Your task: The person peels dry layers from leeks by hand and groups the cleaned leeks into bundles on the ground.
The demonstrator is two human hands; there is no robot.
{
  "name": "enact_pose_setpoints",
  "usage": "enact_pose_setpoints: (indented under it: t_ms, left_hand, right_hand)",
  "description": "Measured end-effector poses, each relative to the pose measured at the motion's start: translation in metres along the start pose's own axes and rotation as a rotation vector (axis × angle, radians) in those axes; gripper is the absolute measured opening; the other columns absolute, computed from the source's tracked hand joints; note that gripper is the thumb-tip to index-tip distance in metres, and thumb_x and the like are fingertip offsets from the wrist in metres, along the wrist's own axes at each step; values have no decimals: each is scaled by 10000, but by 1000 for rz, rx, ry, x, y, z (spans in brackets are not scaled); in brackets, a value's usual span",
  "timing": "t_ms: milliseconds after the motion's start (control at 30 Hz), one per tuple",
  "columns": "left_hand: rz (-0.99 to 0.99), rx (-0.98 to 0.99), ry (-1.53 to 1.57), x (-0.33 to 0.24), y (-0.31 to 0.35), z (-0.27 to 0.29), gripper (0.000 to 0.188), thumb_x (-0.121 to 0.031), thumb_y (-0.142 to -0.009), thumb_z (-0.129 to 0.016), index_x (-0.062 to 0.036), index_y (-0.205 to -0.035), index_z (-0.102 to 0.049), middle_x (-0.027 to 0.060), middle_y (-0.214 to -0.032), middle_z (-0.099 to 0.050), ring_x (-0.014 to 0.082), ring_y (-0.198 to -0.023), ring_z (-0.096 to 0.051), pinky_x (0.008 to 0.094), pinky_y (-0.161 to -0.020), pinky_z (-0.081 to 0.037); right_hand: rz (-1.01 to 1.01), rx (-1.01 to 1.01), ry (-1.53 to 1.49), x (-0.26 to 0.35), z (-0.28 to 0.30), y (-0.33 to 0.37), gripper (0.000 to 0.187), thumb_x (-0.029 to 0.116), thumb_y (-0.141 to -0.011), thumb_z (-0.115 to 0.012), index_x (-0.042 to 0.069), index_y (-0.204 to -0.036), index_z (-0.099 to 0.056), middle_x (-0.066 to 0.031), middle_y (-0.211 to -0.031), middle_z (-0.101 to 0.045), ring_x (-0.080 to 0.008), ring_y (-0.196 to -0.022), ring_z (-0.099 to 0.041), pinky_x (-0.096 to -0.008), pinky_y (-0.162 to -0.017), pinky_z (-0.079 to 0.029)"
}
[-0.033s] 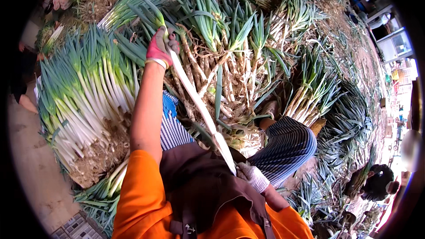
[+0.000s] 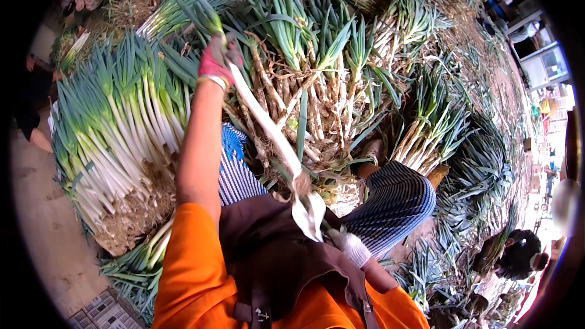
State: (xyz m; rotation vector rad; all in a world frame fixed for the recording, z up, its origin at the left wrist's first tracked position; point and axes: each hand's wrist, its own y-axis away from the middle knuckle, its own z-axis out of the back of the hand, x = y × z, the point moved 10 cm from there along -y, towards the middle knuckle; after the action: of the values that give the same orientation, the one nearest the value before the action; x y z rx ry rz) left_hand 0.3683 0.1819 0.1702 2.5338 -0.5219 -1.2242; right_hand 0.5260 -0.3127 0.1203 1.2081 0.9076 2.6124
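Observation:
My left hand, in a red and grey glove, is closed round a large green onion just below its green leaves. Its white stalk slants down across my front to a rooty end. A loose, curled white outer skin hangs from that end over my dark apron. Beside the skin's tip is my right hand in a white knit glove, its fingers curled and partly hidden. Whether it still pinches the skin I cannot tell. Unpeeled green onions with brown, dry skins lie heaped right in front of me.
A dense row of clean white green onions stands at my left, roots toward me. Another bunch leans beyond my right knee. Cut leaves cover the right side. A person is at the far lower right; a grey crate sits lower left.
The white skin, stretched straight toward my right hand before, is now slack and curled. My left hand has shifted slightly up and left with the green onion; my right hand is nearly in place.

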Motion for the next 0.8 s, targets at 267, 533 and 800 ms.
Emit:
enact_pose_setpoints:
  t_ms: [267, 533, 800]
  left_hand:
    - [-67, 162, -13, -152, 4, 54, 328, -381, -943, -525, -56, -985, -538, -16, -638, -443, 124, -478, -443, 279, -455, -408]
    - [-382, 89, -426, -394, 77, 174, 314, -259, -885, -626, -22, -1084, -572, 78, -905, -620, 191, -753, -580, 300, -681, -499]
    - [-71, -665, -181, -170, 222, 566, 162, -350, -848, -653, -201, -884, -602, -23, -662, -544, 155, -542, -517, 299, -472, -447]
  right_hand:
    - [366, -333, 343, 92, 89, -42, 201, 229, -853, -609, 86, -995, -610, -225, -923, -600, -389, -793, -596, -443, -611, -493]
    - [242, -668, -527, -3, 113, -258, 413, 209, -822, -673, 9, -1164, -559, -158, -1026, -665, -284, -868, -659, -336, -758, -514]
    - [56, -633, 264, 89, 121, -395, 719, 435, -814, -646, 21, -1344, -392, -262, -1084, -621, -409, -931, -626, -482, -795, -505]
